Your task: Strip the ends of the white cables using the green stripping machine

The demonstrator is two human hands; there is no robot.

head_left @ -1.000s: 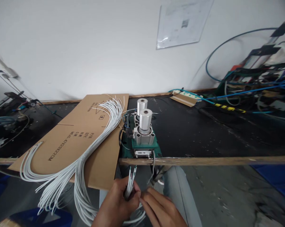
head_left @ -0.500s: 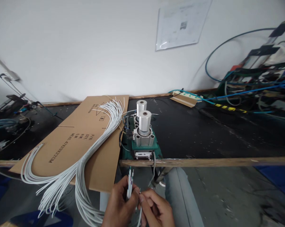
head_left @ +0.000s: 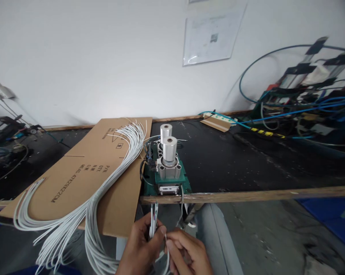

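Observation:
My left hand [head_left: 145, 242] is closed around several white cables [head_left: 153, 220], whose ends stick up between thumb and fingers. Close beside it on the right, my right hand [head_left: 186, 250] pinches a single white cable [head_left: 167, 254] near its tip. Both hands are in front of the table's edge, low in the view. A large bundle of white cables [head_left: 103, 187] lies across a flat cardboard sheet [head_left: 75, 168] to the left and hangs over the table's front edge. Just beyond my hands stands a device with two silver cylinders [head_left: 169, 151] on a green base [head_left: 184, 179].
The black table [head_left: 232, 160] has a wooden front edge [head_left: 247, 195]. A power strip [head_left: 218, 119] with blue tubing lies at the back. Machinery [head_left: 298, 84] stands at the right, and a pressure gauge unit [head_left: 31, 130] at the left. A sheet in a plastic sleeve [head_left: 211, 38] hangs on the wall.
The view has shifted a little to the right. My hands stay close together, the left still around the several cables and the right still pinching the single one.

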